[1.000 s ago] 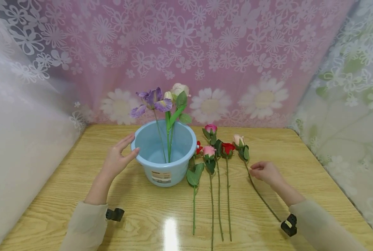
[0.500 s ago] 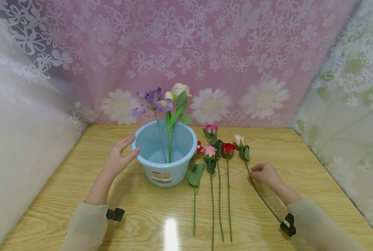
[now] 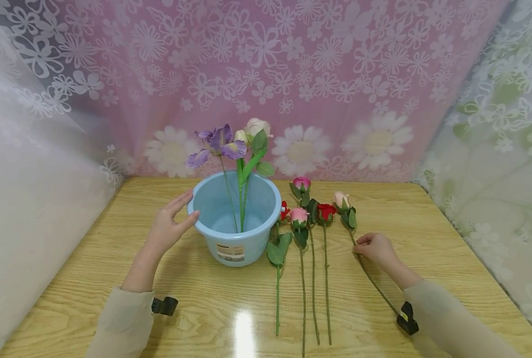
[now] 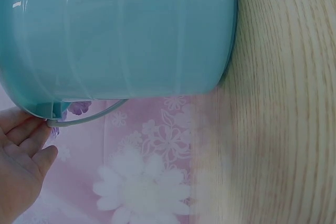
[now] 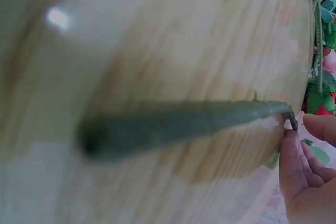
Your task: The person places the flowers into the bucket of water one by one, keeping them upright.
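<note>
In the head view a light blue plastic bucket [image 3: 256,247] stands on the table. My left hand [image 3: 167,228] touches its left rim with fairly straight fingers. The left wrist view shows those fingertips beside the handle's end, the thumb apart. A purple iris [image 3: 221,141], a white rose [image 3: 257,127] and a pale bud [image 3: 241,136] rise from the bucket. To the right, a pale pink rose [image 3: 341,200] lies on the table. My right hand [image 3: 376,247] pinches its stem midway; in the right wrist view the stem [image 5: 199,120] runs toward the camera.
Between bucket and right hand lie several flowers: a pink rose [image 3: 299,215], a magenta rose [image 3: 301,183], a red rose [image 3: 326,212] and another red bloom [image 3: 284,211] partly behind the bucket. Their stems point toward the front edge. A pink floral curtain [image 3: 283,74] hangs behind the table.
The right wrist and sleeve have shifted slightly left, the fingers lower on the rose's stem. The rose stays on the table. My left hand and the bucket have stayed put.
</note>
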### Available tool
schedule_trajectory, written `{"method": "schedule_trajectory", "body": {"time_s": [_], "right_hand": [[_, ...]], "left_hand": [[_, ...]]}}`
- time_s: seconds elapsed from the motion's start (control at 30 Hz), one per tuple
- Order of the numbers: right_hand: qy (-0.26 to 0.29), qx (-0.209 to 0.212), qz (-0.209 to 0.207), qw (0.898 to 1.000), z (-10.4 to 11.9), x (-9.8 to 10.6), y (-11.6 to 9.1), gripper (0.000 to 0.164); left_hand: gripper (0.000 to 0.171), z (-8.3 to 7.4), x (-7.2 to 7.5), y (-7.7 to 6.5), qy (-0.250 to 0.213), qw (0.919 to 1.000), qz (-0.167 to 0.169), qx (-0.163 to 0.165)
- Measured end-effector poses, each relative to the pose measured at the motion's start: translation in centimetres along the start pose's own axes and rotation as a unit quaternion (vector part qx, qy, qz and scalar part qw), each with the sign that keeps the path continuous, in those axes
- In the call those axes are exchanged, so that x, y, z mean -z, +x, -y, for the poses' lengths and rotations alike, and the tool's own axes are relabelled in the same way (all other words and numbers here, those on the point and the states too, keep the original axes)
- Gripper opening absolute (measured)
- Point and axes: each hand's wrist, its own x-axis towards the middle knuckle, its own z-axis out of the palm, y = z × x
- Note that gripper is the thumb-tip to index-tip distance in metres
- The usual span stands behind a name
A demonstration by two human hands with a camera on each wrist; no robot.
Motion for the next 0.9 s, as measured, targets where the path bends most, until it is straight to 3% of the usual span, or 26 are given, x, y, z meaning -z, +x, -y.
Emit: {"method": "schedule_trajectory", "body": {"time_s": [0.17, 0.4, 0.67, 0.9], "right_hand": [[-0.015, 0.005, -0.013, 1.0, -0.18, -0.16, 0.14, 0.021], [0.008, -0.002, -0.01, 1.0, -0.29, -0.29, 0.23, 0.019], [0.092, -0.066, 0.029, 0.993, -0.37, -0.04, 0.49, 0.024], [0.132, -0.076, 0.056, 0.987, -0.01, 0.56, 0.16, 0.029]], "left_hand": [[0.054, -0.06, 0.0, -0.02, 0.0, 1.0, 0.0, -0.001], [0.054, -0.17, 0.0, -0.02, 0.0, 1.0, 0.0, -0.003], [0.054, -0.13, -0.02, -0.03, -0.002, 1.0, -0.002, -0.005], [0.053, -0.18, -0.02, -0.02, -0.002, 1.0, -0.004, -0.004]]}}
